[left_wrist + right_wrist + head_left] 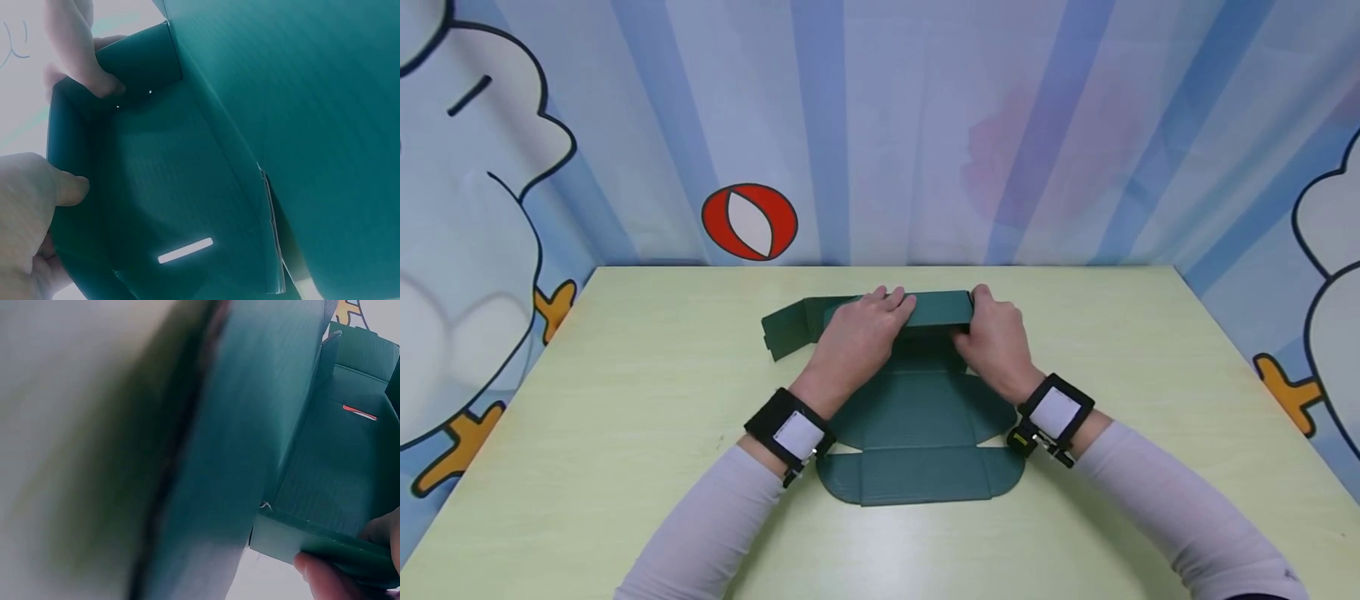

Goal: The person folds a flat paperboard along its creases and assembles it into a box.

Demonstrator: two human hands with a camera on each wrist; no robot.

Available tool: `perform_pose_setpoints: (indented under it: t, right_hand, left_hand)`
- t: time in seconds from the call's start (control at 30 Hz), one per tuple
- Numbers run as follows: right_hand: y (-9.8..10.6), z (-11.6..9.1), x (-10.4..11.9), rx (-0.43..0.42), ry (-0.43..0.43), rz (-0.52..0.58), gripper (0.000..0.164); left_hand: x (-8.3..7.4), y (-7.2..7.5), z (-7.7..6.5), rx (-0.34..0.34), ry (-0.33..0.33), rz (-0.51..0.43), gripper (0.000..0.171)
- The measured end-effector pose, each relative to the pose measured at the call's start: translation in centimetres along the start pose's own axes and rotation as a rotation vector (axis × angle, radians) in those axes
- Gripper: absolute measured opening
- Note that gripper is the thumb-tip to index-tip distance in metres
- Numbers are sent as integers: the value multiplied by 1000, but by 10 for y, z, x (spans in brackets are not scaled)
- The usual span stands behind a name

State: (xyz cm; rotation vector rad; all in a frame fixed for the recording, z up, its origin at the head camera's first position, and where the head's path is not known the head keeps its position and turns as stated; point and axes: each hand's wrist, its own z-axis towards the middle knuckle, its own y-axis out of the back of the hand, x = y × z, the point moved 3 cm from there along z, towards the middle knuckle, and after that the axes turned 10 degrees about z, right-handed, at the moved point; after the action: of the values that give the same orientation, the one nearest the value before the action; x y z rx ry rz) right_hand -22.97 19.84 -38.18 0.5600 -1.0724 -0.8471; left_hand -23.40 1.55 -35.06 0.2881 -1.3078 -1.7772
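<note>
A dark green cardboard box (917, 408), partly folded, lies on the table with its lid panel and rounded flaps spread flat toward me. Its far part stands up in walls. My left hand (861, 342) grips the far wall, with the thumb (72, 189) on the wall's inner face in the left wrist view. At the right end, my right hand (997, 342) pinches the short side wall (312, 540) between thumb and fingers. A side flap (786, 329) at the left end sticks outward, unfolded. The bottom panel (169, 169) has a narrow slot in it.
The pale wooden table (587, 467) extends around the box on all sides. Behind it hangs a blue striped backdrop (887, 125) with cartoon figures and a red-and-white ball printed on it. Both wrists wear black straps with cameras.
</note>
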Motion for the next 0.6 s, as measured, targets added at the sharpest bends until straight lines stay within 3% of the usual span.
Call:
perform_pose_setpoints:
  t: [0.33,0.6]
  right_hand:
    - [1,0,-2,-1,27,-9,33]
    - [9,1,0,106,25,6,32]
  left_hand:
    - [0,-1,1,-1,4,7,33]
    - [-1,-2,1,6,8,6,33]
